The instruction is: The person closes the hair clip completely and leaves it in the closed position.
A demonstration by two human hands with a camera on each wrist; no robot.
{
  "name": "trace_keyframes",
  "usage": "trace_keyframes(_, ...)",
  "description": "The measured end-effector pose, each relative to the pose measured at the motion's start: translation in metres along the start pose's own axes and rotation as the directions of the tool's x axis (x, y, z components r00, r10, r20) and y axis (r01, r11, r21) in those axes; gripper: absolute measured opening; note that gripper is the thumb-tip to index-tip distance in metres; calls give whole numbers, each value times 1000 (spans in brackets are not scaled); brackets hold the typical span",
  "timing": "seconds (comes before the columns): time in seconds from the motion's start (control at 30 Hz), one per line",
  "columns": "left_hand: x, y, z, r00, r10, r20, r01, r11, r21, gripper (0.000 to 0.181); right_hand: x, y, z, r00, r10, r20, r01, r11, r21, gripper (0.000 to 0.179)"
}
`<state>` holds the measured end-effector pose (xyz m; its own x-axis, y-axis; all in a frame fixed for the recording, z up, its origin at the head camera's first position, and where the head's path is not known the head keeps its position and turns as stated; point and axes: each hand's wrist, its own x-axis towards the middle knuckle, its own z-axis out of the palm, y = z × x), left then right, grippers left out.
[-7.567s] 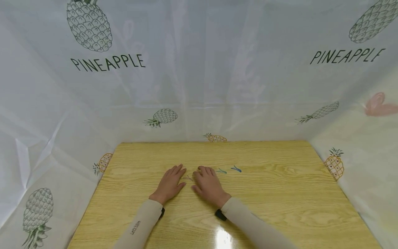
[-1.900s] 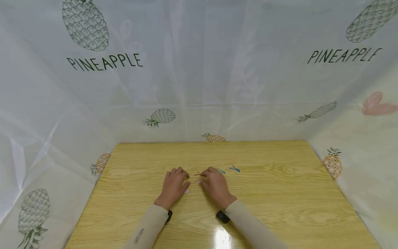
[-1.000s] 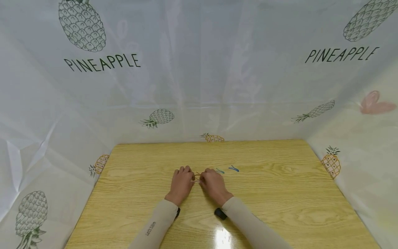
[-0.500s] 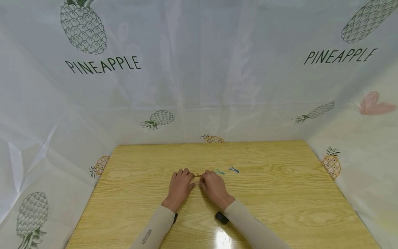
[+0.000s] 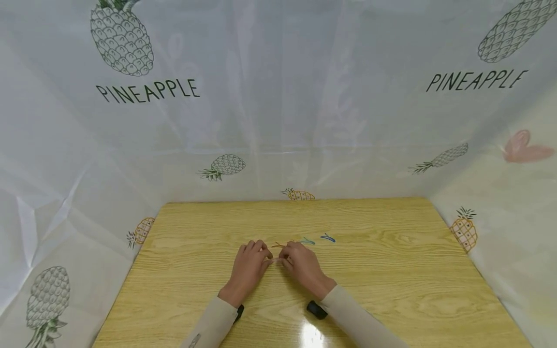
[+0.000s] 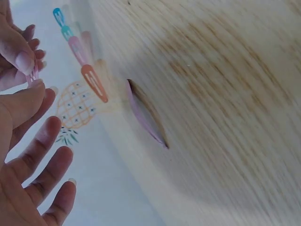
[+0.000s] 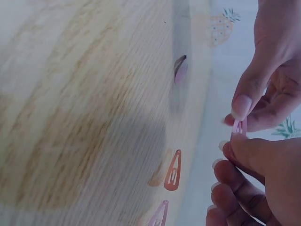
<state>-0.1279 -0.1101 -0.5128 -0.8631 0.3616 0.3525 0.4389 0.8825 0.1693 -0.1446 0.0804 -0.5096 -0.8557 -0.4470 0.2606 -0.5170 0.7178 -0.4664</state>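
In the right wrist view a small pink snap hair clip (image 7: 240, 127) is held up off the table. My left hand (image 5: 249, 268) pinches one end between thumb and index finger, and my right hand (image 5: 302, 267) pinches the other. The fingertips hide much of it, so whether it is snapped open I cannot tell. Below the hands, a lilac hair clip (image 6: 145, 118) lies on the table, bowed. Just beyond the fingers sits an orange hair clip (image 6: 94, 84), beside another pink hair clip (image 6: 78, 50).
Farther along that row lie a teal hair clip (image 5: 308, 241) and a blue hair clip (image 5: 328, 238). The wooden table (image 5: 391, 270) is bordered by white sheeting (image 5: 278, 121) printed with pineapples, at the back and both sides.
Earlier, both hands lay spread around a clip on the table. The orange clip has since come into view. Over the last half second both hands drew slightly towards me, pinching the pink clip.
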Motion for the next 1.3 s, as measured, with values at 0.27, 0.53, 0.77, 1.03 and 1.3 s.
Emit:
trace_keyframes(0.27, -4, -2, -7, 1000, -9, -9, 9, 997, -72, 8, -4, 1, -1, 998, -61, -5, 61, 998, -13, 6)
trace_keyframes(0.53, -6, -5, -13, 1000, 11, 25, -6, 981, -192, 8, -6, 5, -2, 993, -121, -14, 122, 992, 34, 4)
trace_keyframes(0.77, -8, -8, -16, 996, 48, 74, -26, 962, -271, 10, -12, 10, -4, 982, -188, -6, 188, 976, 109, 4)
trace_keyframes(1.03, -10, -12, -18, 988, 105, 116, -48, 911, -410, 9, -16, 12, -13, 972, -228, 51, 213, 953, 215, 5)
trace_keyframes(1.3, -12, -17, -24, 975, 165, 148, -65, 852, -519, 8, -18, 15, -17, 956, -280, 91, 241, 922, 302, 6)
